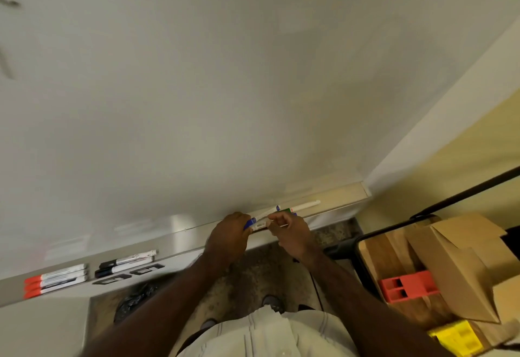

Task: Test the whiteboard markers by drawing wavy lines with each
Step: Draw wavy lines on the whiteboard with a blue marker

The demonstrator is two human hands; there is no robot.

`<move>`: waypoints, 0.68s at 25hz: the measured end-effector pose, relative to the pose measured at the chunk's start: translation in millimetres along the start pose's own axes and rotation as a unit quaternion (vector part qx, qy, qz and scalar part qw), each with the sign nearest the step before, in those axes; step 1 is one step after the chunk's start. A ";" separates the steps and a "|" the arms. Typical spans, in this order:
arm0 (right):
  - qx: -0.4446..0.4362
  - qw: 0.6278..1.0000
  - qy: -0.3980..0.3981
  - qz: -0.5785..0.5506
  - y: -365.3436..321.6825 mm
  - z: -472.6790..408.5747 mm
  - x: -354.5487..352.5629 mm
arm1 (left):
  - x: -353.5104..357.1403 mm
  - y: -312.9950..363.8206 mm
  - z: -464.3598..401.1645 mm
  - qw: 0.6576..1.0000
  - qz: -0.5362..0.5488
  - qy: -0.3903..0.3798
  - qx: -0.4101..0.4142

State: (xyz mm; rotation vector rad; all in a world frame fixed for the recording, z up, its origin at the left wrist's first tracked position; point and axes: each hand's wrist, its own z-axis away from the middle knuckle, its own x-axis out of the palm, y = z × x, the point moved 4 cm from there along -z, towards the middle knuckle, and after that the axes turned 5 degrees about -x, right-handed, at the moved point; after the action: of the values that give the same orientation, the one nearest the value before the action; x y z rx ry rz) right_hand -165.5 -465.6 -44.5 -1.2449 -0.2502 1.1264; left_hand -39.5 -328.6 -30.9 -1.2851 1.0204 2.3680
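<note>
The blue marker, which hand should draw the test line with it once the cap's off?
Probably the right hand: it pinches the blue marker by its white barrel, while the left hand grips the blue cap end. The whiteboard lies directly above both hands.

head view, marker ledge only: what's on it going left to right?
Orange-capped markers → black-capped markers → left hand gripping a blue-capped marker → right hand → white marker lying near the ledge's right end.
</note>
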 end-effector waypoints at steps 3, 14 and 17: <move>-0.003 1.000 -0.013 -0.011 3.6 -3.5 -8.4 | 6.2 3.6 -7.2 0.998 -0.069 -0.003 -0.003; 0.006 0.996 -0.032 -0.082 -6.9 8.5 -38.0 | 13.4 5.5 -5.0 0.993 -0.110 0.034 0.000; 0.024 0.995 -0.060 -0.082 -14.3 15.1 -40.5 | 5.9 4.9 2.9 0.996 -0.073 0.053 0.001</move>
State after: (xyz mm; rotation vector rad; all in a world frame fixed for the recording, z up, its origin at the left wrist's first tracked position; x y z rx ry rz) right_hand -187.8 -486.5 -10.7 -1.0953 -0.4068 1.0614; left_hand -47.2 -330.7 -32.4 -1.4448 0.9238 2.2102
